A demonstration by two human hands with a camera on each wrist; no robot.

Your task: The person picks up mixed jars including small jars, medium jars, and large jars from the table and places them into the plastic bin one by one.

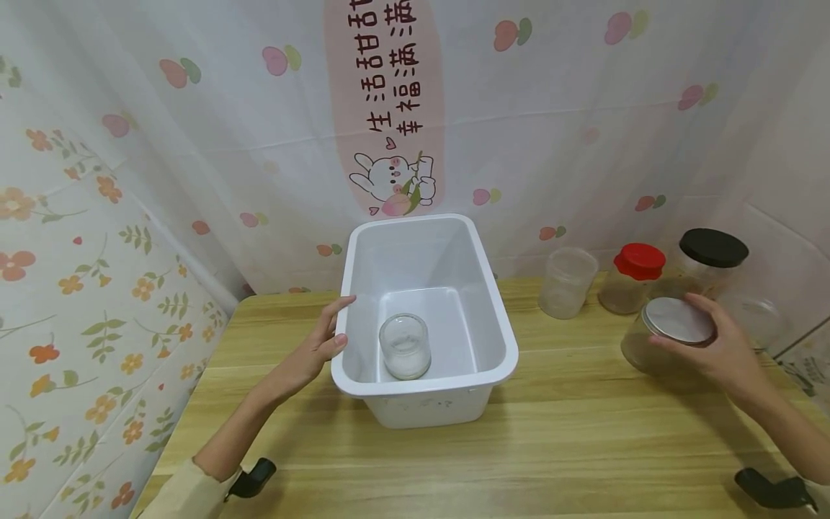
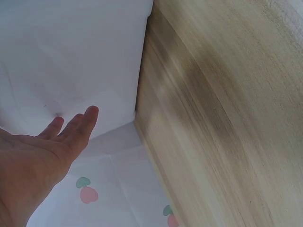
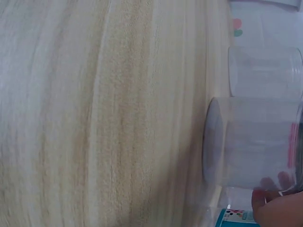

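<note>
Apparently fetching round, clear, silver-lidded jar, frame right, with gripping right hand; touching central white tub with relaxed left hand; lift next.

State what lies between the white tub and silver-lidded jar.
The head view shows only bare tabletop directly between the white tub and silver-lidded jar; a clear jar stands farther back.

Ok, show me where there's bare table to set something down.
Bare wooden table lies between the white plastic tub and the silver-lidded jar, and in front of the tub. The back right is crowded: the right hand grips that jar, with the red-lidded jar and black-lidded jar close behind.
</note>
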